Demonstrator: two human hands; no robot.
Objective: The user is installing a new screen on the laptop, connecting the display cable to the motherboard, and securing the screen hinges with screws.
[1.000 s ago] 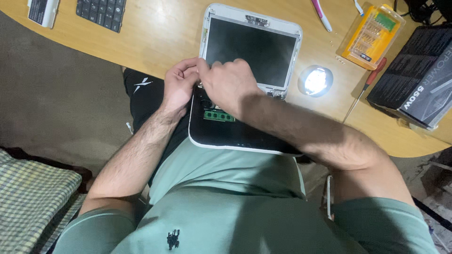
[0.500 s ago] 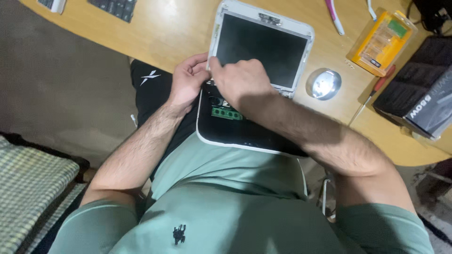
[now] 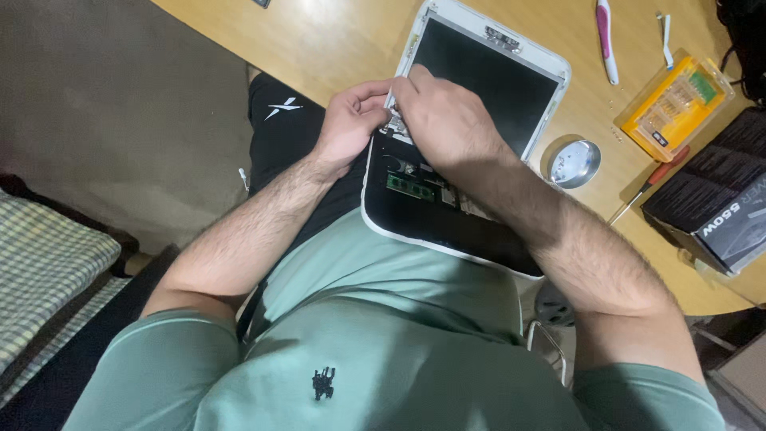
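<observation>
A white-framed laptop (image 3: 487, 76) lies open at the edge of the wooden table, its base half on my lap with the cover off and a green memory board (image 3: 411, 187) exposed. My left hand (image 3: 347, 128) curls against the left hinge corner, fingers pinched at the frame. My right hand (image 3: 443, 120) lies over the hinge area right beside it, fingertips touching the same corner. Whether either hand holds a small part is hidden by the fingers.
On the table (image 3: 319, 40) to the right stand a round metal dish (image 3: 573, 162), a yellow bit-set case (image 3: 674, 104), a pink-and-white tool (image 3: 606, 36), a red-handled screwdriver (image 3: 646, 187) and a black box (image 3: 714, 199). A checked cloth (image 3: 40, 271) lies at left.
The view has shifted down and left, so the keyboard at the table's far left left the frame. Both hands stayed at the laptop's left hinge corner, moving slightly up along it.
</observation>
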